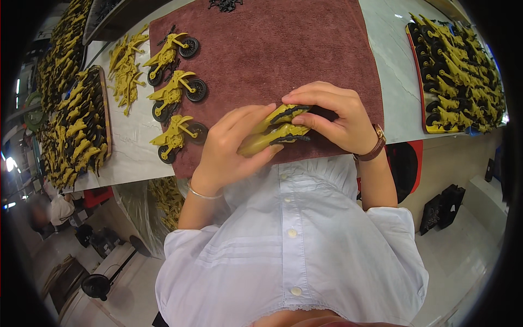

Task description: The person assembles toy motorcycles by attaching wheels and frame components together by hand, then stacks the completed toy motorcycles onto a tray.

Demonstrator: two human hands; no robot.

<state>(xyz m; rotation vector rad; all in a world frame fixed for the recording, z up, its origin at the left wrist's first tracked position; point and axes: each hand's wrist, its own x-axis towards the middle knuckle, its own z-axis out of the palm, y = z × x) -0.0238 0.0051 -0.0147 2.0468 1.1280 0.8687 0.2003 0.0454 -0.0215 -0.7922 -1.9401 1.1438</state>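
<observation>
Two yellow toy motorcycle bodies (pixel 286 132) with dark parts along their edges are held side by side above the near edge of the maroon towel (pixel 283 49). My left hand (pixel 222 143) is closed around their left ends, hiding much of them. At the other end, my right hand (pixel 342 113) has its thumb and fingers closed on the upper body's dark part. Three yellow toy motorcycles (pixel 173 88) with black wheels lie in a column on the towel's left side, nearest my left hand.
Loose yellow parts (pixel 128 71) lie left of the towel. Small black parts (pixel 225 5) are heaped at its far edge. Trays packed with yellow-and-black toy motorcycles stand at left (pixel 81 131) and right (pixel 455 76). Below the table hangs a clear bag of yellow parts (pixel 166 199).
</observation>
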